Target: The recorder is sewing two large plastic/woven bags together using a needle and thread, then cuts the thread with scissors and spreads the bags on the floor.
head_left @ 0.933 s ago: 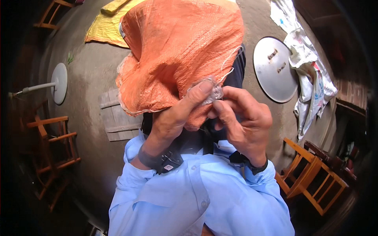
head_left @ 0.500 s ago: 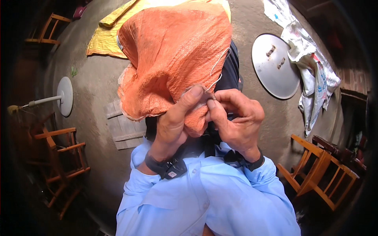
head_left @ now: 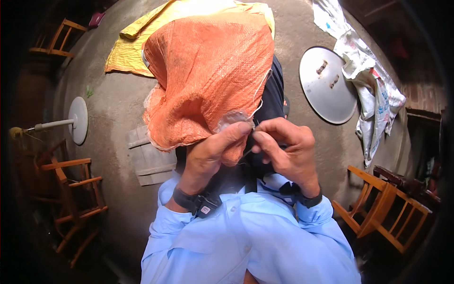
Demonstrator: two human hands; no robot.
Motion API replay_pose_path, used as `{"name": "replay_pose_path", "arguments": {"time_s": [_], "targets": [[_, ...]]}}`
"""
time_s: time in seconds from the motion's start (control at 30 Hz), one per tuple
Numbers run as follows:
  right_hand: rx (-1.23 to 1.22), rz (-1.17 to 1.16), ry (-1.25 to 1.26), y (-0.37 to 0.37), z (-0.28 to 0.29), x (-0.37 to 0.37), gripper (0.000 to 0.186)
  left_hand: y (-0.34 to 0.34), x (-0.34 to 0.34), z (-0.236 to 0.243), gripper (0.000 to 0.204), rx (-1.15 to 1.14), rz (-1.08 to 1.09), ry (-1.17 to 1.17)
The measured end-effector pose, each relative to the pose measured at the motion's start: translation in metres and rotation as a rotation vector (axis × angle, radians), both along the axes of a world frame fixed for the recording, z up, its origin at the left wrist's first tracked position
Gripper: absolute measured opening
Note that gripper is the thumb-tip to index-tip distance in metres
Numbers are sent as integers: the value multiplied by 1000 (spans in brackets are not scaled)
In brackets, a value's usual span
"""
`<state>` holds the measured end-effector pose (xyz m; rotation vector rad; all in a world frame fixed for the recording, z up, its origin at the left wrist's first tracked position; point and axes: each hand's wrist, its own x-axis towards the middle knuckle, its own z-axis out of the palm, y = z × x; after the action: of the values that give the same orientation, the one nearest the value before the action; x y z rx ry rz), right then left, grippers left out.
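An orange woven sack (head_left: 213, 61) lies over my lap, bunched toward me. My left hand (head_left: 208, 151) is closed on its near corner, the thumb pressing beside a whitish patch (head_left: 231, 119). A white string (head_left: 261, 94) runs down the sack's right side to the spot between my hands. My right hand (head_left: 288, 146) pinches thumb and forefinger together close to my left thumb tip; what lies in that pinch is too small to make out. A thin grey sliver (head_left: 247, 153) shows below the fingers, beside the sack's corner.
Beyond the sack a yellow sheet (head_left: 127, 52) is spread on the floor. To the right lie a round metal lid (head_left: 326, 94) and a white printed sack (head_left: 373, 90). Wooden chairs (head_left: 378, 208) flank me; wooden boards (head_left: 149, 158) and a white disc on a pole (head_left: 78, 120) are left.
My right hand has drawn slightly back from the sack's edge, fingers still pinched. The whitish patch shows more beside my left thumb. The string hangs closer along the sack.
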<state>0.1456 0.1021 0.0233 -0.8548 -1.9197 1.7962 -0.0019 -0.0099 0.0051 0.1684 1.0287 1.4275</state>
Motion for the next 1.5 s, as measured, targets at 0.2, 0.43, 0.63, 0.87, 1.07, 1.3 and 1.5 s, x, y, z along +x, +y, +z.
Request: {"name": "replay_pose_path", "arguments": {"time_s": [0.2,0.43,0.63,0.87,1.07,1.3,1.5], "targets": [[71,-273,96,51,17,68,15,3,6,18,16,-21,269,87],[210,-283,531,136,59,121,31,-4,3,9,14,-8,107,258],[214,-225,733,172,96,152,31,-4,1,10,22,-37,-19,259],[215,-177,854,176,63,148,36,1,17,12,2,-202,296,141],[-91,-220,1278,158,89,162,24,-11,4,-13,15,-127,219,393],[-150,-446,1129,177,24,206,20,-3,10,7,15,-110,156,397],[-264,-741,1057,198,-35,232,15,-13,6,2,18,-217,147,357]]}}
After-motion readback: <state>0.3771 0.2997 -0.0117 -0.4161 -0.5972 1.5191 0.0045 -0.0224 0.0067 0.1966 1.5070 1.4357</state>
